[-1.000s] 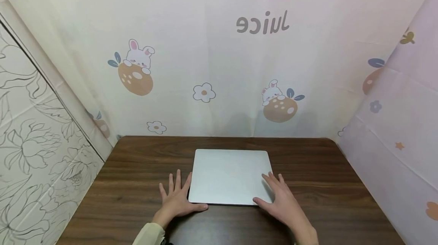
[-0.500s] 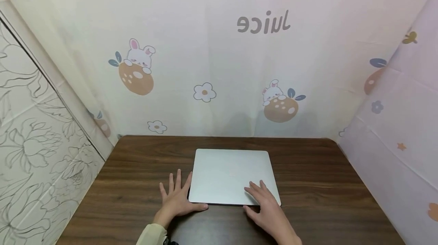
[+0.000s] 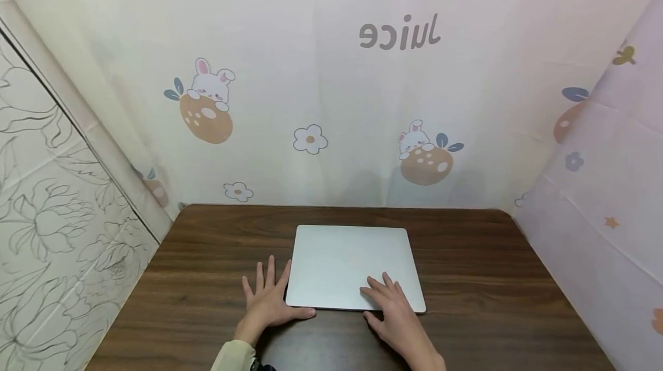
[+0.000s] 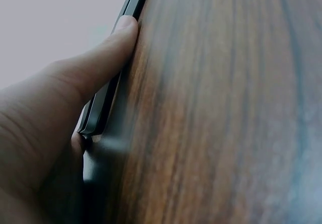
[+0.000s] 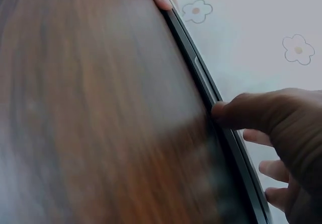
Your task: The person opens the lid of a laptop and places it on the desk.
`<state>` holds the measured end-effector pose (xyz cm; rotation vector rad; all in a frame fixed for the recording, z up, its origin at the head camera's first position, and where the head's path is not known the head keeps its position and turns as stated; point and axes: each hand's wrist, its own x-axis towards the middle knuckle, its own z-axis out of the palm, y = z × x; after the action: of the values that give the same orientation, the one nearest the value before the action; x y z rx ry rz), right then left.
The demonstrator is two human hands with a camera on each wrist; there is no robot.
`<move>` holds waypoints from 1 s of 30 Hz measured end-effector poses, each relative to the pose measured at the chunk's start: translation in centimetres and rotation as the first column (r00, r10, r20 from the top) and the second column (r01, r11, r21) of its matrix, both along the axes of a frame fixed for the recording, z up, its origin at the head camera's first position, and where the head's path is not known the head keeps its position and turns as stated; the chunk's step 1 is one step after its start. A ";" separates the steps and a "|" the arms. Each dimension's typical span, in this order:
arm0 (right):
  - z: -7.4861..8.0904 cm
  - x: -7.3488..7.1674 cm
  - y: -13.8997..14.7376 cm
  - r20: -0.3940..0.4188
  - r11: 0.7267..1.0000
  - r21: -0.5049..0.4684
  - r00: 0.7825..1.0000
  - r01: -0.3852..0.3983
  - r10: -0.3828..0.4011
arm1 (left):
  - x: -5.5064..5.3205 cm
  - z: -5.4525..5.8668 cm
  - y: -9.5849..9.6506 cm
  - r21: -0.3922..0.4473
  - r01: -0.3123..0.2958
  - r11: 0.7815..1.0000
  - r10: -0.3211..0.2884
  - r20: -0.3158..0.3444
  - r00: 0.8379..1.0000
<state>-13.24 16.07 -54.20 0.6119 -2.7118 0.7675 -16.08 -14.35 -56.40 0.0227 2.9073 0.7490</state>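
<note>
A closed silver laptop (image 3: 342, 262) lies flat on the dark wood-grain tabletop (image 3: 487, 296), lid up, just in from the back edge and well apart from the left and right edges. The tabletop's two back corners are rounded.

The left hand (image 3: 267, 303) frames the laptop's front left corner. Its grip is spread wide apart: the index finger lies along the laptop's left side, the thumb runs along the front edge, and the other fingers fan out over the tabletop. In the left wrist view the thumb tip touches the laptop's front edge.

The right hand (image 3: 396, 316) is at the front edge of the laptop, right of its middle. Its fingers reach over the lid and its thumb tip touches the front edge, as the right wrist view shows, close to a pale shallow notch (image 5: 200, 69). This grip is also apart, not clamped; whether the fingertips touch the lid, I cannot tell.

A pale sleeve (image 3: 233, 355) covers the left forearm. Behind the tabletop's back edge hangs a light cloth (image 3: 347, 89) printed with rabbits and flowers. Beyond the left edge is a white panel (image 3: 52, 198) with flower line drawings.
</note>
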 end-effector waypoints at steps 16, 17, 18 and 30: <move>0.0 -0.6 0.3 0.003 0.999 0.037 1.000 0.014 -0.014 | -0.2 -0.3 -0.2 -0.018 -0.007 1.000 0.008 0.021 1.000; 0.0 -0.6 0.4 -0.002 0.999 0.036 1.000 0.014 -0.014 | -0.1 0.0 -0.2 -0.016 -0.004 1.000 0.005 0.029 1.000; 0.0 -0.6 0.5 -0.012 0.999 0.036 1.000 0.013 -0.012 | -0.1 0.2 -0.1 -0.013 -0.002 1.000 0.003 0.036 0.999; -0.2 -1.1 1.1 -0.171 0.999 0.032 0.985 -0.027 0.032 | 0.1 1.0 0.1 -0.033 0.004 0.999 -0.003 0.042 0.999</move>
<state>-14.31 17.19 -54.36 0.6930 -2.5665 0.6504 -15.99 -14.27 -55.40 0.0083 2.8786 0.6916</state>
